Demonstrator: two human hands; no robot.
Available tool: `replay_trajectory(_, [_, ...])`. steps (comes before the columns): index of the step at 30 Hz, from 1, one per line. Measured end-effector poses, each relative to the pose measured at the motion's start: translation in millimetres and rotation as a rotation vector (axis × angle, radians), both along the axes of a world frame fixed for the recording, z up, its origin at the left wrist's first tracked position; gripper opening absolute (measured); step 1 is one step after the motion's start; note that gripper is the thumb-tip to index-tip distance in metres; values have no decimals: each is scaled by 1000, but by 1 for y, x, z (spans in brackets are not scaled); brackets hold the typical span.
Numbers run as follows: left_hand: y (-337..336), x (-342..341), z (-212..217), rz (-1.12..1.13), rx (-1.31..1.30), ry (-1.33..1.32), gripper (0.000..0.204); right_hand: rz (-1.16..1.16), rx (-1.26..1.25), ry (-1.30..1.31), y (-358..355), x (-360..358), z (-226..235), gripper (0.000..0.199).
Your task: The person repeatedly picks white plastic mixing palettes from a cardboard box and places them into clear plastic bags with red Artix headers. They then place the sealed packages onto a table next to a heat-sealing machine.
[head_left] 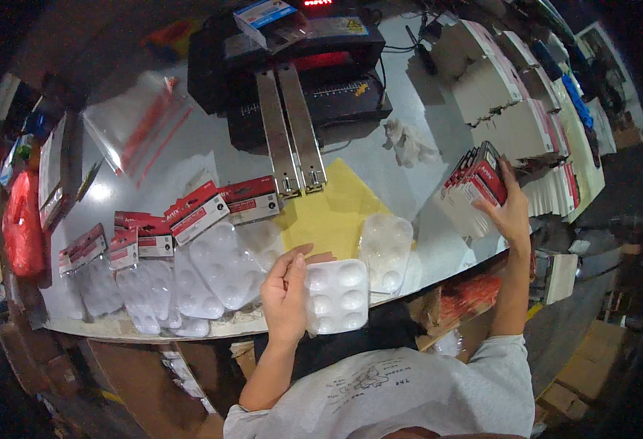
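My left hand (285,293), fingers drawn together, grips the left side of a white plastic paint palette (338,296) with round wells at the table's front edge. A similar palette (386,252) lies just right of it on a yellow sheet (336,212). Farther right, my right hand (510,208) is closed around the end of a row of red-and-black header cards (475,179), thumb in front and fingers behind. Left of my left hand lie several palettes (222,267) with red-and-white header cards (197,212) at their tops.
A black machine (219,73) with two metal rails (292,132) stands at the back middle. Stacks of white cards (490,88) fill the right side. Clear plastic bags (127,121) lie back left, near a red bag (23,227). A crumpled white scrap (408,143) lies right of the machine.
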State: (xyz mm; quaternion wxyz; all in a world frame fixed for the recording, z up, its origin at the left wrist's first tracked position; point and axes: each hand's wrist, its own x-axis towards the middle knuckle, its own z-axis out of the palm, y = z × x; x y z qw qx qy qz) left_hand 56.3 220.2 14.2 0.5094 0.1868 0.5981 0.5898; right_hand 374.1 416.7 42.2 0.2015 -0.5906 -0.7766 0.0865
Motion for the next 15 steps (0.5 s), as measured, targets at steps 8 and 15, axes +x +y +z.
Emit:
replay_trajectory(8, [2,17,0,-93,-46,16,28,-64,102,-161,-22,-5,2,83])
replay_trajectory(15, [-5,19,25,-114,27,-58,25,-193,83,439,-59,-57,33,48])
